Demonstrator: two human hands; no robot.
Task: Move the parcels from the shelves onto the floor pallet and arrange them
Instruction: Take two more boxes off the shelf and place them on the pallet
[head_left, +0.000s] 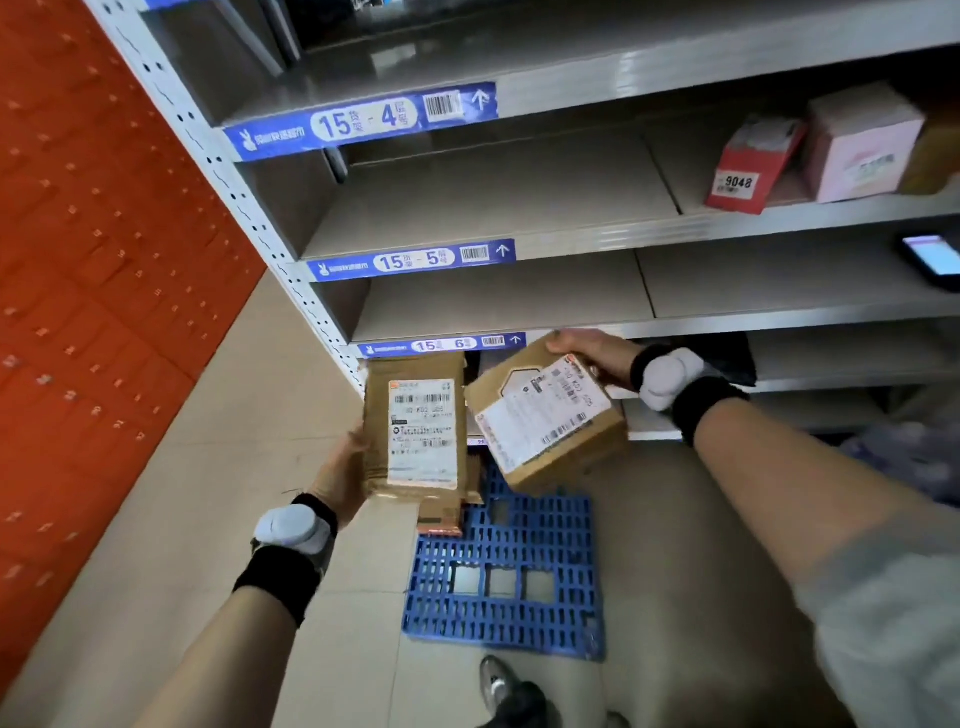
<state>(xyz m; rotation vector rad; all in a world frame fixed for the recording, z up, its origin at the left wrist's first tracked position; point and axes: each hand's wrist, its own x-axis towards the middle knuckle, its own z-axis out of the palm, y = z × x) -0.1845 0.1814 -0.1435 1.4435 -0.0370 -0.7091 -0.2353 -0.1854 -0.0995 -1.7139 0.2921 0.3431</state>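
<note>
Closest to the person, a dark shoe (511, 693) stands on the pale tiled floor (249, 467) just short of the blue slotted plastic pallet (506, 587), which lies flat at the foot of the shelving and is mostly bare. Above it both arms are raised, each with a black wristband and a white sensor pod. The left hand (343, 467) clasps a flat brown cardboard mailer with a white shipping label (415, 431) from its left edge; the right hand (592, 358) grips a squat brown cardboard box with a white label (545, 421) at its upper corner, tilted. One or two small brown packets (441, 512) seem to lie on the pallet's far edge, partly hidden behind the mailer. I'd judge this the carrying step: both parcels are off the shelves and need lowering and setting side by side on the pallet. Beyond, the grey metal shelving with blue numbered strips (410, 260) is largely cleared; a red carton (753, 166) and a pink box (862, 145) remain at upper right. An orange wall (93, 260) runs along the left.
</note>
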